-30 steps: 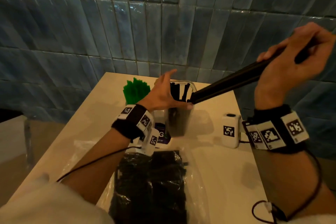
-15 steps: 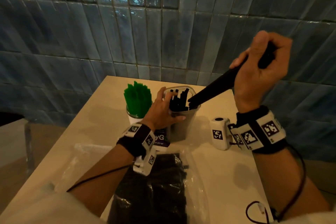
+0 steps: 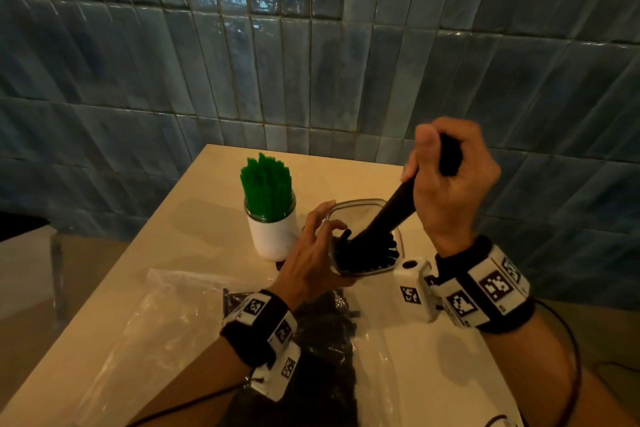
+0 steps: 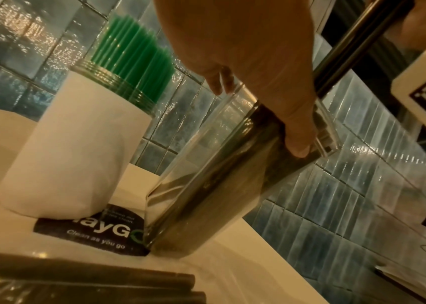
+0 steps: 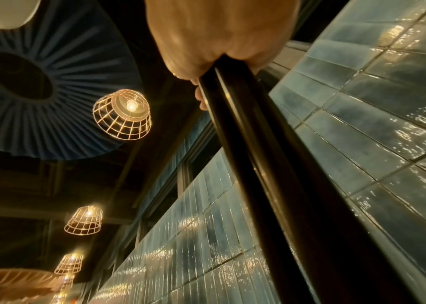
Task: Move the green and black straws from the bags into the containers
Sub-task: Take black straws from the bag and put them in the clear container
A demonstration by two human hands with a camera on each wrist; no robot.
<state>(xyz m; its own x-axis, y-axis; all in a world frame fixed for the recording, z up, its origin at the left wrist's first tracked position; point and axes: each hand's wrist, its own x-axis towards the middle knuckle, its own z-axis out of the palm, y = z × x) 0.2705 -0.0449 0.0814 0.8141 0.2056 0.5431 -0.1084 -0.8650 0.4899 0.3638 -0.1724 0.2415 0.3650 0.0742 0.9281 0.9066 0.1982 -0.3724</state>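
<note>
Green straws already stand in the white jar at 10 o'clock. The right hand clamps a black bundle, feeding it into the clear tub, which the left hand grips. Many black straws remain bagged at 6 o'clock on the worktop.

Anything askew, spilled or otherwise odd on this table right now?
One thing: the clear container is tilted, up on one bottom edge rather than flat on the table. That looks deliberate, since the left hand grips its rim while the right hand feeds in a bundle of black straws. Nothing looks spilled.
</note>
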